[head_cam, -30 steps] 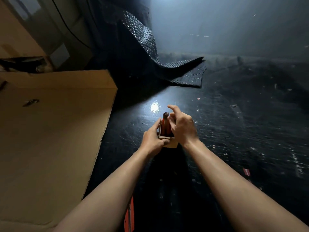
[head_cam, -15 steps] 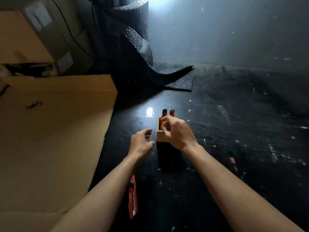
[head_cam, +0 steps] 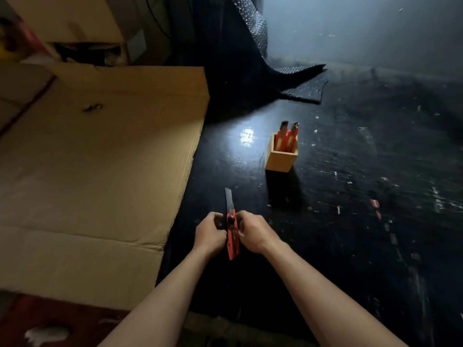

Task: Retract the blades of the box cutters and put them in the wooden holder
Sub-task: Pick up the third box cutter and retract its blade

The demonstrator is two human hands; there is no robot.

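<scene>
1. Box cutter (head_cam: 231, 234) — red body, held just above the dark counter (head_cam: 350, 221), with its grey blade (head_cam: 229, 200) fully out and pointing away from the person.
2. The left hand (head_cam: 210, 234) grips the left side of the handle, fingers curled closed around it. The right hand (head_cam: 253, 234) pinches the right side near the black slider knob (head_cam: 230, 217), fingers closed on the body; whether a fingertip is on the knob itself cannot be told.
3. The wooden holder (head_cam: 281, 157), a small open-topped box, stands upright on the counter well apart from the hands, farther away and to the right. Two red cutters (head_cam: 286, 139) already stand in it, leaning together.
4. A large flattened cardboard sheet (head_cam: 100, 159) lies on the left, its edge close to the left hand. A dark bubble-textured mat (head_cam: 295, 78) lies at the far end.
5. Judged stage: the blade is not yet retracted; that comes before the cutter goes into the holder.
6. Risks from here — the light is dim, so a finger sliding forward past the knob could meet the exposed edge. If the slider locks or sticks, a hard push may make the grip slip. Dropping the cutter in with the blade out could nick the cutters inside or tip the light holder.
</scene>
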